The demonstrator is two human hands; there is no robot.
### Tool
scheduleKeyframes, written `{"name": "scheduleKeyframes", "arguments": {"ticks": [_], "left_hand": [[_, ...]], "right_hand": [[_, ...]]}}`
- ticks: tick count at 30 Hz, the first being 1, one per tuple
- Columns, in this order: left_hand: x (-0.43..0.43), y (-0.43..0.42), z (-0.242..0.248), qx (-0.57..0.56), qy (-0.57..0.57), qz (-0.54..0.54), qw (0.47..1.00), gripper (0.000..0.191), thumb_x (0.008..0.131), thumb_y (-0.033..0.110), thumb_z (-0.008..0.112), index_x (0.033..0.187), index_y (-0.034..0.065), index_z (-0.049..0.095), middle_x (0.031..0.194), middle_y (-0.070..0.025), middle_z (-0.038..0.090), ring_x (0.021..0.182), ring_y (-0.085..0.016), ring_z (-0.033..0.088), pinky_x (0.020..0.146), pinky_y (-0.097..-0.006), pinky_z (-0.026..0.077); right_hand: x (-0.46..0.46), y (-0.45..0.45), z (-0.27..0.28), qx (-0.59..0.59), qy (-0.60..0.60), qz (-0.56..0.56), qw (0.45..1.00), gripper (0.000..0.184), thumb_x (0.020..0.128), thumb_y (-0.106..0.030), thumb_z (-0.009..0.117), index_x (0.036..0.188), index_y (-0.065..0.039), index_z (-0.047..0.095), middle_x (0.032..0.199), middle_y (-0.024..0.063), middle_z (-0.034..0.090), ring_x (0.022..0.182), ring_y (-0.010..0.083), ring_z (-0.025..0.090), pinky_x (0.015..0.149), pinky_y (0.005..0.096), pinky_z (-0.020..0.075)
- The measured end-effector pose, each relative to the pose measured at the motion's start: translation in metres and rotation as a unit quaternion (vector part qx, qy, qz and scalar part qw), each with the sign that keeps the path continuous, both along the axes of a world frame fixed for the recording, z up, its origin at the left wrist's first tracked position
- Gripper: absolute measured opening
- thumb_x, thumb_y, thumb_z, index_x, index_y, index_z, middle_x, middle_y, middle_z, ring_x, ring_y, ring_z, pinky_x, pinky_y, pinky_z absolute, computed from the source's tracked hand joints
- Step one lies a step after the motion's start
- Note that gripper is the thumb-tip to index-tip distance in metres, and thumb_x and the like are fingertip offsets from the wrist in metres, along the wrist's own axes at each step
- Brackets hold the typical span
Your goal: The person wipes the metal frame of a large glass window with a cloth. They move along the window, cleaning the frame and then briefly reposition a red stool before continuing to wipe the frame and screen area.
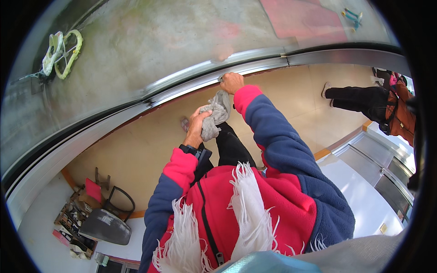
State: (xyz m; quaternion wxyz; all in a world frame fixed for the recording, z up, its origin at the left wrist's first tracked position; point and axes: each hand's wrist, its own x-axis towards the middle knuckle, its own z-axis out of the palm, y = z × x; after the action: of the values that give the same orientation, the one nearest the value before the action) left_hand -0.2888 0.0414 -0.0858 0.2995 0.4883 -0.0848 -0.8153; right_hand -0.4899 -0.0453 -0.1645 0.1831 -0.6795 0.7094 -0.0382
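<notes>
My left hand (197,124) is closed around the lower, bunched part of a grey cloth (215,117). The cloth runs up to my right hand (232,83), whose fingers press a piece of it against the inner edge of a metal window frame (208,79). Beyond the frame is a glass pane (153,51), with a faint reflection in it. My right hand's fingertips are partly hidden by the hand itself.
A dark chair (107,227) stands beside a shoe rack (73,218) at the lower left. At the right, a person (362,99) in black trousers stands on the tiled floor (293,88), near a glazed metal door or window (379,167).
</notes>
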Motion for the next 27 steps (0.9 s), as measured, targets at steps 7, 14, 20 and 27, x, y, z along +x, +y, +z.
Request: {"name": "scheduleKeyframes", "arguments": {"ticks": [7, 14, 20, 27], "left_hand": [[0.003, 0.003, -0.003, 0.015, -0.025, 0.025, 0.999, 0.033, 0.081, 0.006, 0.06, 0.113, -0.0003, 0.055, 0.096, -0.0106, 0.063, 0.083, -0.02, 0.063, 0.074, -0.0319, 0.052], [0.0, 0.002, 0.001, 0.011, -0.001, 0.024, 1.0, 0.032, 0.083, 0.005, 0.056, 0.114, -0.0029, 0.053, 0.103, -0.0152, 0.063, 0.091, -0.025, 0.064, 0.082, -0.0353, 0.052], [-0.01, -0.001, 0.006, -0.005, -0.009, 0.004, 1.0, 0.031, 0.083, 0.004, 0.056, 0.113, -0.0033, 0.054, 0.102, -0.0144, 0.063, 0.092, -0.024, 0.063, 0.083, -0.0346, 0.051], [-0.017, -0.005, 0.004, -0.026, 0.019, -0.002, 0.999, 0.03, 0.082, 0.002, 0.056, 0.111, -0.0039, 0.055, 0.103, -0.0158, 0.063, 0.092, -0.027, 0.064, 0.084, -0.0366, 0.052]], "right_hand": [[0.061, 0.002, -0.005, -0.022, -0.046, 0.027, 0.998, 0.017, 0.065, -0.018, 0.057, 0.064, -0.004, 0.067, 0.069, 0.02, 0.064, 0.068, 0.0357, 0.065, 0.064, 0.0452, 0.0515], [0.051, 0.012, 0.001, -0.025, -0.04, 0.036, 0.998, 0.014, 0.067, -0.018, 0.059, 0.07, -0.009, 0.069, 0.071, 0.0163, 0.066, 0.068, 0.0321, 0.066, 0.062, 0.042, 0.0521], [0.003, 0.008, 0.005, -0.013, -0.004, 0.019, 1.0, 0.015, 0.068, -0.018, 0.06, 0.077, -0.012, 0.071, 0.072, 0.0142, 0.067, 0.072, 0.0292, 0.067, 0.063, 0.0411, 0.0524], [-0.039, 0.009, 0.018, 0.061, -0.06, -0.085, 0.993, 0.032, 0.068, -0.016, 0.058, 0.097, -0.014, 0.071, 0.081, 0.0191, 0.067, 0.078, 0.0336, 0.066, 0.072, 0.0452, 0.0505]]}}
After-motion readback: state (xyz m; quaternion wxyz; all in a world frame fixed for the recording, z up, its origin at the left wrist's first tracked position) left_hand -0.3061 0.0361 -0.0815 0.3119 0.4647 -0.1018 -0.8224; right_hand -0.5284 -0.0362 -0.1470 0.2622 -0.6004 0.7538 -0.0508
